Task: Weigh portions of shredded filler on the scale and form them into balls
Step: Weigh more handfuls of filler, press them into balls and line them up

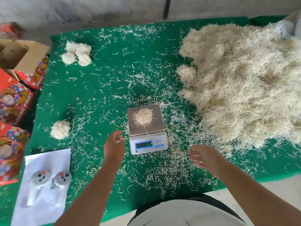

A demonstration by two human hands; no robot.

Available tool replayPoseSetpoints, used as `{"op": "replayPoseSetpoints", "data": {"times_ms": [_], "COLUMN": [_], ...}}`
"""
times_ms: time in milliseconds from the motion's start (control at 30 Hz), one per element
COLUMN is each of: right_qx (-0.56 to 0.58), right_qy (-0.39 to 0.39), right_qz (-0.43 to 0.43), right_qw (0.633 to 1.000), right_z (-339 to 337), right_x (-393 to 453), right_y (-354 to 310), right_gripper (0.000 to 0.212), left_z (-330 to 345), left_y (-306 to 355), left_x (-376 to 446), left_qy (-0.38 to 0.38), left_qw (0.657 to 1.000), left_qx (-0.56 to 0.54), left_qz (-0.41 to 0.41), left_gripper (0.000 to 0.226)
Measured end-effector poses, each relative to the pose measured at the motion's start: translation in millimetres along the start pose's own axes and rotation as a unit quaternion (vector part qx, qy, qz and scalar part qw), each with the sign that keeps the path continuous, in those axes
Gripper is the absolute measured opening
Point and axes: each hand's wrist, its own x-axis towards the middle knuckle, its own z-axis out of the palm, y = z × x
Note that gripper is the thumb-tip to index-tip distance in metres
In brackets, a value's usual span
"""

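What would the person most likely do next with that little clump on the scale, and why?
Probably lift the portion off the scale and roll it into a ball. It lies loose on the pan, both the left hand and right hand hover open nearby, and finished balls already sit aside.

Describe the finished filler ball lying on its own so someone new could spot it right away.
Start at the green table mat and find the digital scale near its front. Look left of it, beyond the left hand, to the lone filler ball. Unlike the cluster of balls at the far left, it sits alone.
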Motion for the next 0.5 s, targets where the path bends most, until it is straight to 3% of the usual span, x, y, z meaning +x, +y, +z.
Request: {"op": "replayPoseSetpoints", "data": {"times_ms": [367, 500], "right_qx": [-0.007, -0.045], "right_qy": [0.007, 0.018], "right_qz": [-0.006, -0.017], "right_qw": [1.0, 0.999], "right_z": [15, -2], "right_x": [23, 37], "right_y": [-16, -18], "right_gripper": [0.028, 0.043], "left_z": [-8, 1], "left_y": [-13, -13], "left_x": [-30, -42], "left_qy": [0.023, 0.014], "left_qw": [0.998, 0.998], "left_qx": [-0.022, -0.018], "left_qz": [-0.047, -0.058], "left_gripper": [0.025, 0.023]}}
